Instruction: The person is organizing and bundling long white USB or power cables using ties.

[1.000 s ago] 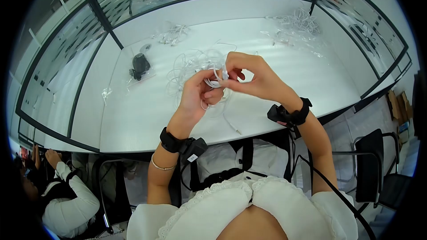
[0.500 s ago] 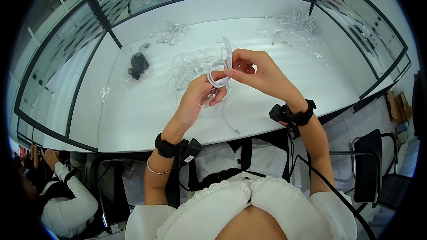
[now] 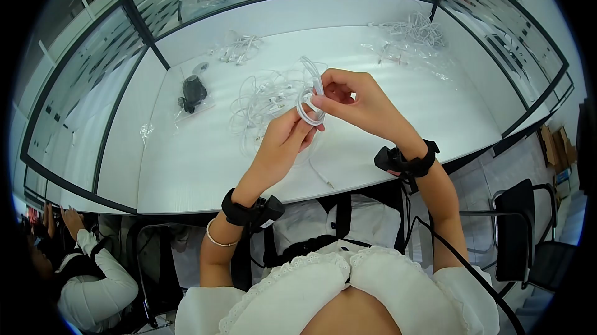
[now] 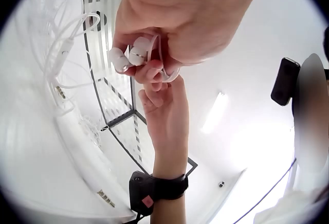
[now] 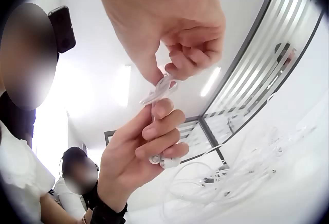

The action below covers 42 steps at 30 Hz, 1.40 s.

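Between the two hands, over the table, is a small coil of white earphone cable (image 3: 309, 113). My left hand (image 3: 278, 146) grips it from below; in the left wrist view white earbuds (image 4: 138, 54) stick out between that hand's curled fingers, and the right wrist view shows the left hand (image 5: 141, 149) beneath the coil. My right hand (image 3: 364, 102) pinches the coil's upper right side between thumb and index finger, seen also in the right wrist view, where the right hand (image 5: 172, 28) is above. A loop of cable rises above the fingertips.
Behind the hands lies a loose tangle of white earphones (image 3: 264, 102). Farther back are a small white cable bundle (image 3: 241, 49) and a larger pile (image 3: 423, 30) with clear bags. A black object (image 3: 193, 91) lies at the left on a clear bag. Low partitions surround the table (image 3: 205, 179).
The coil has come into clearer view, with cable standing up above it. My left hand has moved slightly right, its fingers closer under the coil. The right hand keeps its pinch.
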Each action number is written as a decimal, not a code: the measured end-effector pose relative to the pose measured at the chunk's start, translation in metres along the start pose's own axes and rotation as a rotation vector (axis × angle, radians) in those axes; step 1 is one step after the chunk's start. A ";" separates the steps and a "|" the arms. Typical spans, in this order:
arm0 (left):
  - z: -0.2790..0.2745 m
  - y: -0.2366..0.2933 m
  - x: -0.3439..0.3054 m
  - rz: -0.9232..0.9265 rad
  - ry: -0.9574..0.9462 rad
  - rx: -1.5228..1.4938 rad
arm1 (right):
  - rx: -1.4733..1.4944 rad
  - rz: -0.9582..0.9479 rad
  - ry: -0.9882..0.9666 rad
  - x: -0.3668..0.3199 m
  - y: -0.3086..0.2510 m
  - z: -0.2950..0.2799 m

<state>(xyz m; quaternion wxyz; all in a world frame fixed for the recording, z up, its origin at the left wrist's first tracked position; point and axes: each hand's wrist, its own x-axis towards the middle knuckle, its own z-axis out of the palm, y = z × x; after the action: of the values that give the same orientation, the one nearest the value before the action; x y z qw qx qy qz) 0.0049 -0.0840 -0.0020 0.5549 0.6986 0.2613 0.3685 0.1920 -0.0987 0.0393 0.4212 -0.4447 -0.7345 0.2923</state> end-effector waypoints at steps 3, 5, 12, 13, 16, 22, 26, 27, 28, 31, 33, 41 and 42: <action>0.006 0.005 -0.001 -0.036 0.156 -0.043 | 0.103 0.020 0.042 0.002 0.002 0.002; 0.006 0.002 -0.002 0.024 0.201 -0.020 | 0.249 -0.016 0.093 0.003 0.006 0.006; -0.001 0.003 -0.011 0.030 0.249 -0.006 | 0.378 -0.002 0.222 0.001 0.003 -0.007; -0.001 0.002 -0.013 0.021 0.257 -0.004 | 0.407 0.009 0.231 0.001 0.004 -0.009; 0.000 -0.001 -0.017 0.067 0.278 0.029 | 0.431 -0.039 0.319 -0.001 0.000 -0.010; 0.004 -0.002 -0.024 -0.069 0.184 -0.077 | 0.484 -0.043 0.364 -0.005 0.004 -0.017; -0.003 -0.008 -0.012 -0.019 -0.159 -0.033 | 0.503 -0.016 0.240 -0.009 0.002 -0.017; 0.000 -0.001 -0.009 0.000 -0.148 -0.083 | 0.494 -0.009 0.190 -0.010 -0.001 -0.017; 0.003 0.007 -0.006 0.017 -0.136 -0.133 | 0.509 -0.015 0.135 -0.012 -0.002 -0.017; -0.002 0.019 0.008 0.008 -0.197 -0.164 | 0.554 -0.014 0.021 -0.014 -0.007 -0.017; -0.004 0.022 0.011 -0.028 -0.286 -0.234 | 0.537 -0.043 0.040 -0.014 -0.008 -0.019; 0.021 0.019 0.003 -0.086 -0.147 -0.376 | 0.546 0.073 0.039 -0.022 -0.003 -0.020; 0.022 0.020 0.002 -0.122 -0.157 -0.400 | 0.540 0.076 0.045 -0.023 -0.002 -0.019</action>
<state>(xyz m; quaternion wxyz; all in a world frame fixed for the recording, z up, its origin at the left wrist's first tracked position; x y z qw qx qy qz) 0.0223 -0.1002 0.0150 0.7223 0.5840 0.1806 0.3233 0.2136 -0.1194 0.0413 0.5291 -0.3500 -0.6033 0.4832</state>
